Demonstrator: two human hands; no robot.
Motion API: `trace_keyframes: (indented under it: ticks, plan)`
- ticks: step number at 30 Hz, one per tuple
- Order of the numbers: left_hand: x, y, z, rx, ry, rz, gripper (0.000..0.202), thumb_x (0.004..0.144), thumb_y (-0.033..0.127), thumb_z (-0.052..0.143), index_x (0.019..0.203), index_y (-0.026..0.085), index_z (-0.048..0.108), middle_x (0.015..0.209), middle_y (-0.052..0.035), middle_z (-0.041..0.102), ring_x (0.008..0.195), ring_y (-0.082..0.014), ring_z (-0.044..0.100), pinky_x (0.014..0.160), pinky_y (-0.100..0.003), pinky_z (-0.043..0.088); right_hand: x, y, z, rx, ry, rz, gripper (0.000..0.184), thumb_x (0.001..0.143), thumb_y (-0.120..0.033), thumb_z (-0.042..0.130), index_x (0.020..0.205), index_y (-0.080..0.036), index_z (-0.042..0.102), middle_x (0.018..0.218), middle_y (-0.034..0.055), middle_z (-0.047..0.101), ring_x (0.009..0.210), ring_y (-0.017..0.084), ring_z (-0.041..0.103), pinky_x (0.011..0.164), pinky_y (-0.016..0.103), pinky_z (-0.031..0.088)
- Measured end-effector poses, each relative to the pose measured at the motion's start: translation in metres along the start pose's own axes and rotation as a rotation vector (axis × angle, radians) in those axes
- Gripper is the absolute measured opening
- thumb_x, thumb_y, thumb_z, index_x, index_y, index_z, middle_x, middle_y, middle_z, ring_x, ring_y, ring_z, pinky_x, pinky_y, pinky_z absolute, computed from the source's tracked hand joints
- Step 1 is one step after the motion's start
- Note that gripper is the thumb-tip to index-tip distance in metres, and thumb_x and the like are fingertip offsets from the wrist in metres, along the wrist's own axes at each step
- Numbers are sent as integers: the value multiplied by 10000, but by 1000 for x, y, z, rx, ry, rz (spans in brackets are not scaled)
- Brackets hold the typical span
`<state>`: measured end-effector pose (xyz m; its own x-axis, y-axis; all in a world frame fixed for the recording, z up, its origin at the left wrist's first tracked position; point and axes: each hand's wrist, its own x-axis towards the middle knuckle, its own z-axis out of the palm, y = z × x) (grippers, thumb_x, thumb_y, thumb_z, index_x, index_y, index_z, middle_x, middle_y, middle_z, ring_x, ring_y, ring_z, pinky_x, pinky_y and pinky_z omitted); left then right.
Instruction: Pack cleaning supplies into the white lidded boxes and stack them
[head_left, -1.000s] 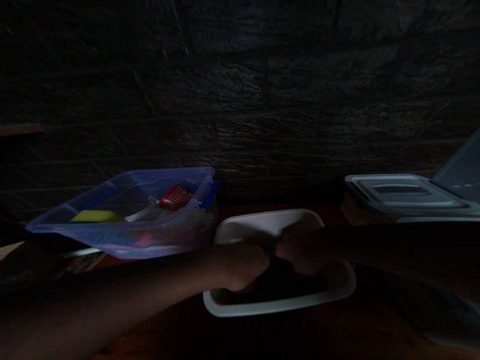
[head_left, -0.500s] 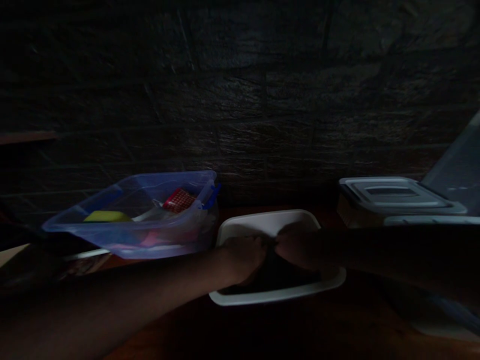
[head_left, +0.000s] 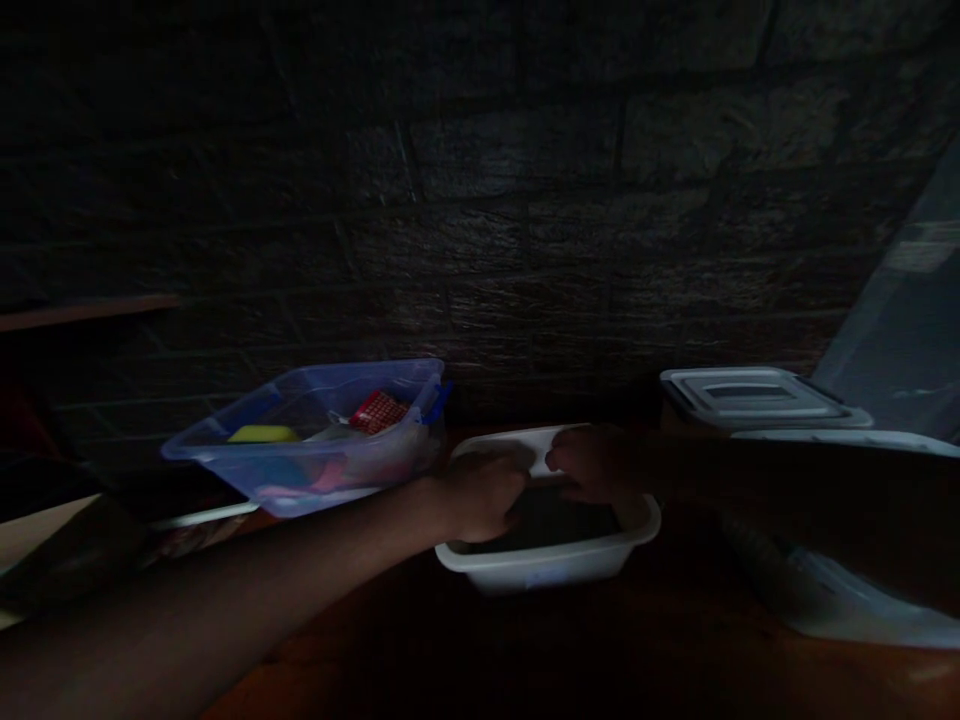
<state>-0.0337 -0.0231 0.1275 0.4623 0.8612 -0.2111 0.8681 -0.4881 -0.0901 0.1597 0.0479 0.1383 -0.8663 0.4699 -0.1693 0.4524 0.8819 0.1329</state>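
Observation:
A white plastic tub [head_left: 559, 570] stands in front of me on a dark brown wooden surface. Inside it is a flat, dark grey mass [head_left: 551, 520] whose kind the dim light hides. Over the left part of the tub, my left hand [head_left: 484, 497] is closed, its fingers curled down; whatever they may hold is hidden. My right hand [head_left: 592, 462] is at the far right part of the tub, fingers bent with a gap between thumb and forefinger. Nothing shows in that gap. The two hands are apart from each other.
Left of the tub stands a clear bluish plastic box [head_left: 315, 450] with a yellow item [head_left: 264, 434] and a red patterned packet [head_left: 379, 411]. On the right are a lidded container [head_left: 757, 392] and another pale tub [head_left: 862, 625]. A dark brick wall [head_left: 487, 230] rises behind.
My hands, close together low in the tub before, have moved apart. The right hand has risen toward the far rim. The view has shifted, so more of the tub's front wall shows.

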Motion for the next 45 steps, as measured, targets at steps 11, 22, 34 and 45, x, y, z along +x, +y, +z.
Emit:
trace_keyframes:
  ticks: [11,22,34,45]
  plan:
    - [-10,-7,0,81,147,-61,265,905,346,621,1041,149,732,1089,-148,702,1007,-304,696,874,-397,556,-12,5,11,-75,102,74,337,920,-351,654,1104,-83,742,1131,197,734,1031,321,714,827,363,546]
    - [-12,-2,8,139,357,-151,473,842,295,638,1293,157,593,1256,-156,590,1183,-326,565,1001,-431,511,13,10,25,-122,278,74,236,920,-254,589,1037,-127,750,1040,169,756,954,320,743,781,386,554]
    - [-4,-12,19,122,412,-156,454,858,321,619,1287,175,590,1232,-147,587,1173,-329,555,1001,-446,494,24,23,42,-131,275,62,225,930,-242,595,1041,-124,751,1059,180,749,995,328,732,819,397,540]
    - [-9,-22,4,31,443,-108,290,935,319,560,1179,178,627,1165,-135,605,1106,-310,600,973,-453,518,20,13,16,-96,233,63,281,955,-314,560,1014,-139,772,1049,169,764,959,315,745,774,368,518]
